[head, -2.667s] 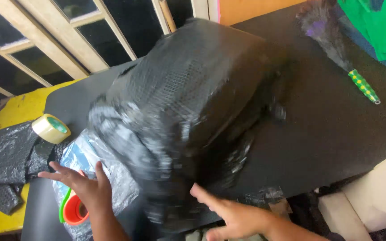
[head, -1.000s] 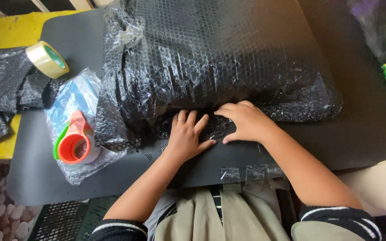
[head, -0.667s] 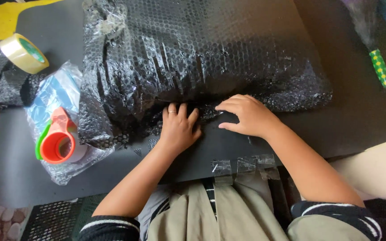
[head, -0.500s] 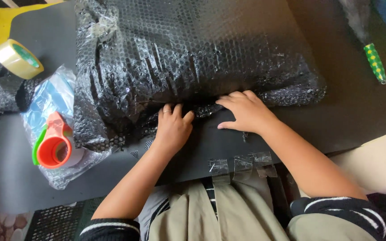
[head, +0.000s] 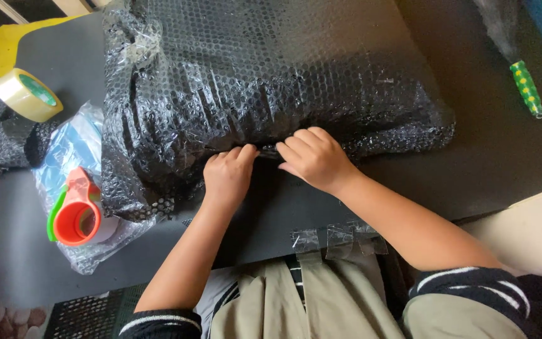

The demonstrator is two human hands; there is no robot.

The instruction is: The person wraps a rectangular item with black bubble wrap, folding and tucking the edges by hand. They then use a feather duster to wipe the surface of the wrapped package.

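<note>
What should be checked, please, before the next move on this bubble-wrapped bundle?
1. Left hand on the near edge of the bubble-wrapped bundle: ok.
2. Right hand pressing the same edge: ok.
3. Wrap seam closed under the fingers: cannot tell.
4. Orange tape dispenser within reach, on the left: ok.
5. Cut tape strips ready on the table edge: ok.
6. Spare tape roll nearby: ok.

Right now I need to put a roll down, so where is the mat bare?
Bare mat lies right of the bubble-wrapped bundle, below the green-handled tool. A smaller strip shows between the tape roll and the bundle. Crowded: the left side around the tape dispenser, and under both hands.
</note>
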